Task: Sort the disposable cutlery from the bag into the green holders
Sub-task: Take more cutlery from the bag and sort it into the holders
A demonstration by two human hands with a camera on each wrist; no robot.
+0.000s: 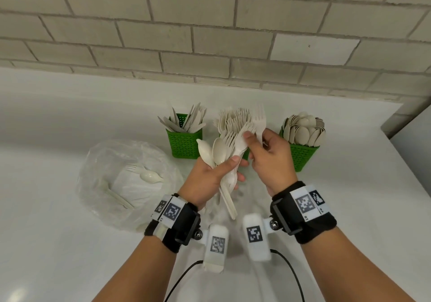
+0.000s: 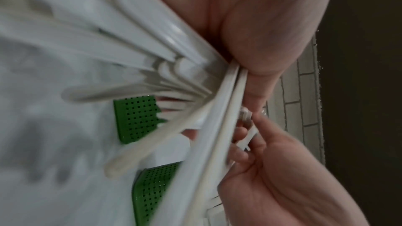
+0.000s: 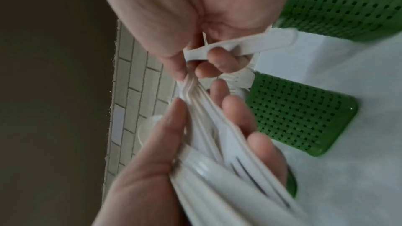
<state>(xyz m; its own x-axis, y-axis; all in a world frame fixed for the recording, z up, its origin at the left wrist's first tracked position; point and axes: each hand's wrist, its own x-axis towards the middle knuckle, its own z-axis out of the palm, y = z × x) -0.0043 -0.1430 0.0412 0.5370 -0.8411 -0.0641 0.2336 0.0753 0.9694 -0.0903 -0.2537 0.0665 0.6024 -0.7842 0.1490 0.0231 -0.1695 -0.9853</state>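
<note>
Right now the left hand (image 1: 211,180) grips a fat bunch of cutlery (image 1: 227,161), smooth pale plastic, with its thumb across the handles. Round spoon bowls and spiky fork heads fan out of the top toward 12 o'clock, and the flat handles stick out below the palm toward 6 o'clock. The right hand (image 1: 268,159) sits just beside it at 3 o'clock. Its thumb and fingers pinch a fork (image 1: 259,124) whose tines point up, and its thumb tip also touches the fork heads of the bunch. The right wrist view shows the fork's flat ridged handle crossing under the curled fingers (image 3: 219,61).

Behind the hands stand three green holders, square tubs with a woven, holey wall. The one at 11 o'clock (image 1: 184,145) has flat knives, the middle one (image 1: 245,153) is mostly hidden and full of forks, and the one at 2 o'clock (image 1: 303,157) is packed with oval spoons.

At 9 o'clock a crinkly clear plastic bag (image 1: 121,180) lies on the shiny white table (image 1: 349,208), with a few forks and a spoon still inside. A wall of pale bricks (image 1: 210,33) rises behind.
</note>
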